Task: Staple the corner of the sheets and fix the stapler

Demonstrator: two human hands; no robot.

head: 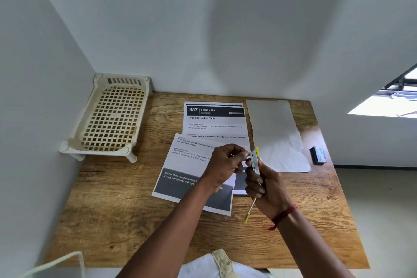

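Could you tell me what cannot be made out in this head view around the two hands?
- Small silver packet with a yellow edge: the right hand grips it and the left hand pinches its top; its print is too small to read.
- Thin stick with a yellow tip: its upper part is hidden inside the right hand.
- Front printed sheet: the left hand covers part of its text.
- Small dark box: label too small.
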